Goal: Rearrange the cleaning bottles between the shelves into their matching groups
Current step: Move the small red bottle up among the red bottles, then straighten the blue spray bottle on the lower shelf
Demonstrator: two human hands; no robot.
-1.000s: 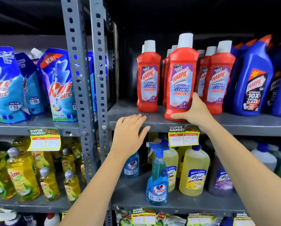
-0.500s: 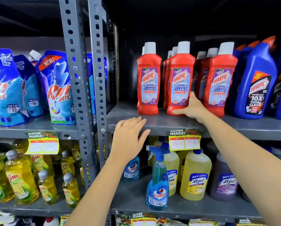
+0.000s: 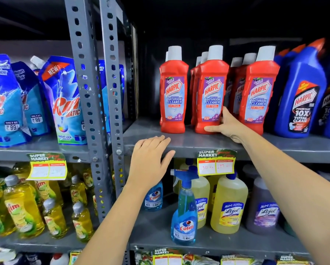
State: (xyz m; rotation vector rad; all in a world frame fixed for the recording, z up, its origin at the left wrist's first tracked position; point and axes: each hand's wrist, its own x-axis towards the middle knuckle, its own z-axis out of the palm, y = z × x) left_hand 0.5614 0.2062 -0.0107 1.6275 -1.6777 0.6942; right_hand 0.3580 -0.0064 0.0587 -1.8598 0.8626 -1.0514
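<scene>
Several red Harpic bathroom cleaner bottles stand on the upper grey shelf [image 3: 179, 144]. My right hand [image 3: 225, 125] wraps around the base of the middle front red bottle [image 3: 212, 96], which stands upright in the row between two other red bottles [image 3: 173, 94] [image 3: 258, 98]. My left hand [image 3: 150, 161] hovers with fingers apart at the shelf's front edge and holds nothing. Blue Harpic bottles [image 3: 300, 100] stand at the right of the same shelf.
The lower shelf holds a blue Colin spray bottle [image 3: 185, 215], a small Colin bottle [image 3: 154, 197], and yellow [image 3: 229, 205] and purple [image 3: 263, 211] Lizol bottles. Grey slotted uprights [image 3: 95, 111] split the racks. On the left are blue detergent pouches [image 3: 64, 100] above yellow Vim bottles [image 3: 22, 207].
My right hand has pushed the middle red bottle from the shelf's front edge back into the row. The left hand has stayed at the shelf edge.
</scene>
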